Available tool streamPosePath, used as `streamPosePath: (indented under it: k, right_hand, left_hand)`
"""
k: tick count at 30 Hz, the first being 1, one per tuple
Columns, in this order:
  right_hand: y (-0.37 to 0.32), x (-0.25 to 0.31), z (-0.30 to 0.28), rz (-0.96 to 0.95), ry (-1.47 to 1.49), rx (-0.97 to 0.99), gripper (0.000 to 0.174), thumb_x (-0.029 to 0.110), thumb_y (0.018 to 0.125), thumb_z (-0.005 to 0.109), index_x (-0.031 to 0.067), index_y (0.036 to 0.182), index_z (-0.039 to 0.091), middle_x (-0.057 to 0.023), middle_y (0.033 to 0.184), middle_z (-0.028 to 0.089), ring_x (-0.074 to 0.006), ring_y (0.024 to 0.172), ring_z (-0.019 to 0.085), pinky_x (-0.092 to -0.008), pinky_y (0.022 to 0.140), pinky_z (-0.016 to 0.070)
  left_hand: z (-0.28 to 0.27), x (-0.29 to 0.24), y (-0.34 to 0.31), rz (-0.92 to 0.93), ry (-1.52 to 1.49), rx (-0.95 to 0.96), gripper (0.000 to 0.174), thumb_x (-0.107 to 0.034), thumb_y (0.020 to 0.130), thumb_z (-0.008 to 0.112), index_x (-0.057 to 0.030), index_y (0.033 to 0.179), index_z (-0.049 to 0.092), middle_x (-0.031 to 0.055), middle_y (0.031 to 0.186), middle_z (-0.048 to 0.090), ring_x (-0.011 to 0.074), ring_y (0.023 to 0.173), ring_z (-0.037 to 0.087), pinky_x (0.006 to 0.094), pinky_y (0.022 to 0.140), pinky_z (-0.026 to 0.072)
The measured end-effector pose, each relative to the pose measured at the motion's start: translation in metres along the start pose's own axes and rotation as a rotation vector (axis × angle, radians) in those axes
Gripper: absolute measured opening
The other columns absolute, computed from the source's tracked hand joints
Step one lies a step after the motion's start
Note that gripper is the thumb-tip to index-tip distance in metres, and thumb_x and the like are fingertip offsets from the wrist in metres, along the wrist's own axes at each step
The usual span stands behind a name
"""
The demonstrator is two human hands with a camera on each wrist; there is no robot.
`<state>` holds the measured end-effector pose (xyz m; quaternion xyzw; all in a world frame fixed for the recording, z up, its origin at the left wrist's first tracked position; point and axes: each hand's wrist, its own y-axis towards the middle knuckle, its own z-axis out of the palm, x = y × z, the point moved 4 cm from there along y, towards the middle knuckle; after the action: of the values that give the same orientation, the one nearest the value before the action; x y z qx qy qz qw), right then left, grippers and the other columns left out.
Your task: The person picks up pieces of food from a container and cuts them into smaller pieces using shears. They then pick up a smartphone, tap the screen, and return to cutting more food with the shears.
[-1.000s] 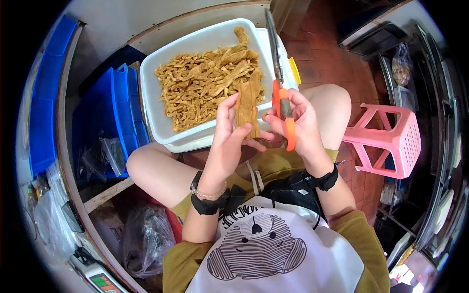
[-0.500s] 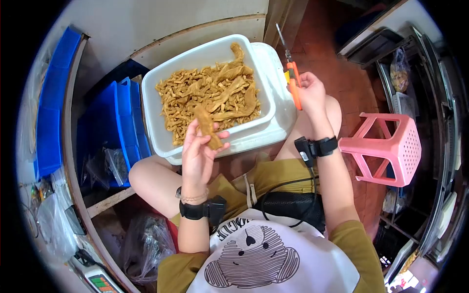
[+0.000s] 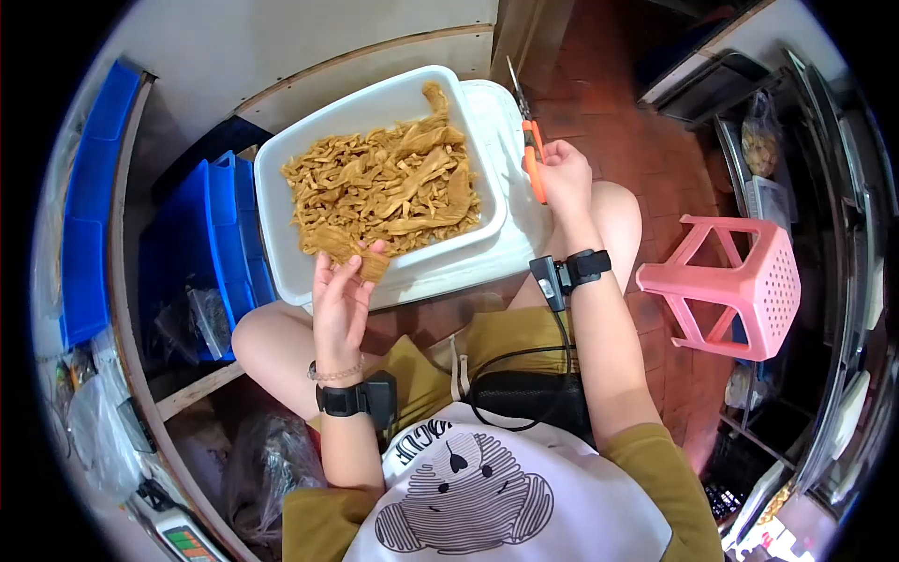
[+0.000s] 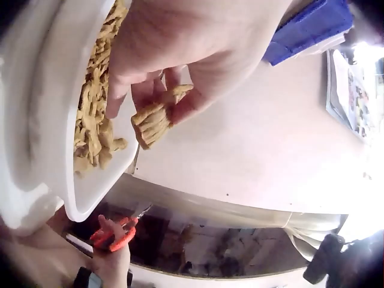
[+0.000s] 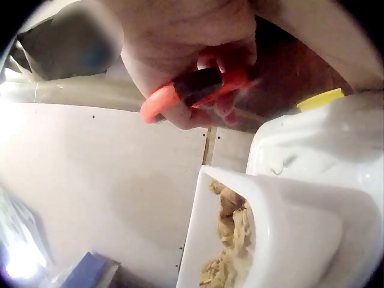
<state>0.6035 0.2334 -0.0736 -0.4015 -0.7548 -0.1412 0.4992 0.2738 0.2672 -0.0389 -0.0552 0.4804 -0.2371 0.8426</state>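
In the head view, the left hand (image 3: 343, 304) pinches a flat brown strip (image 3: 375, 266) at the near left rim of a white tub (image 3: 487, 201). Many brown strips and cut pieces (image 3: 375, 183) fill the tub, with larger flat ones toward its right side. The left wrist view shows the strip's ridged end (image 4: 151, 126) sticking out of the fingers. Right of the tub, the right hand (image 3: 565, 178) holds orange-handled scissors (image 3: 533, 155) by the handles, blades pointing away from the body. In the right wrist view the fingers curl round the orange handles (image 5: 162, 102).
The tub rests on a white lid-like surface (image 3: 513, 253) before the person's knees. Blue bins (image 3: 220, 234) stand at the left beside a shelf. A pink stool (image 3: 773, 286) is on the red tiled floor at the right, near a rack with a bagged item (image 3: 760, 150).
The hands have moved apart. The left hand has carried its strip leftward to the tub's near left rim; the right hand has moved up and away with the scissors.
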Motion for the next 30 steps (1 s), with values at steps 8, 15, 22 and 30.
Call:
streamPosePath:
  k: [8,15,22,30]
  right_hand:
    - [-0.016,0.008,-0.008,-0.261,0.4,-0.116,0.027,0.014,0.072,0.078,0.0022,0.081,0.056,-0.0003,0.071,0.063,-0.0037,0.057,0.051,-0.0213,0.051,0.0414]
    - [-0.122,0.057,0.013,-0.203,0.071,0.525,0.039,0.014,0.071,0.081,0.007,0.087,0.047,0.0012,0.083,0.056,-0.0047,0.077,0.049,-0.0219,0.066,0.0411]
    - [-0.168,0.073,0.049,-0.393,-0.387,0.709,0.069,0.052,0.059,0.081,-0.0001,0.094,0.051,-0.0135,0.08,0.057,-0.0263,0.075,0.058,-0.0336,0.067,0.046]
    - [-0.176,0.067,0.074,-0.305,-0.327,0.855,0.062,0.043,0.073,0.075,-0.002,0.107,0.05,-0.0118,0.088,0.057,-0.0221,0.08,0.056,-0.0322,0.074,0.0458]
  left_hand:
    - [-0.015,0.007,0.006,0.056,-0.119,-0.08,0.032,-0.002,0.087,0.059,-0.0122,0.116,0.052,0.0042,0.109,0.059,0.0158,0.099,0.057,0.0314,0.087,0.0484]
    - [-0.041,0.004,0.016,0.064,-0.298,-0.067,0.026,0.004,0.084,0.059,-0.0074,0.106,0.049,0.009,0.097,0.061,0.0176,0.09,0.061,0.0322,0.079,0.0547]
    - [-0.059,-0.006,0.013,0.092,-0.439,0.021,0.022,0.003,0.086,0.056,-0.0069,0.104,0.048,0.0072,0.1,0.058,0.0173,0.092,0.061,0.0321,0.082,0.0553]
    - [-0.055,0.003,0.013,0.08,-0.249,0.172,0.022,0.001,0.086,0.057,-0.0072,0.106,0.049,0.0044,0.099,0.059,0.0149,0.093,0.061,0.0275,0.077,0.0541]
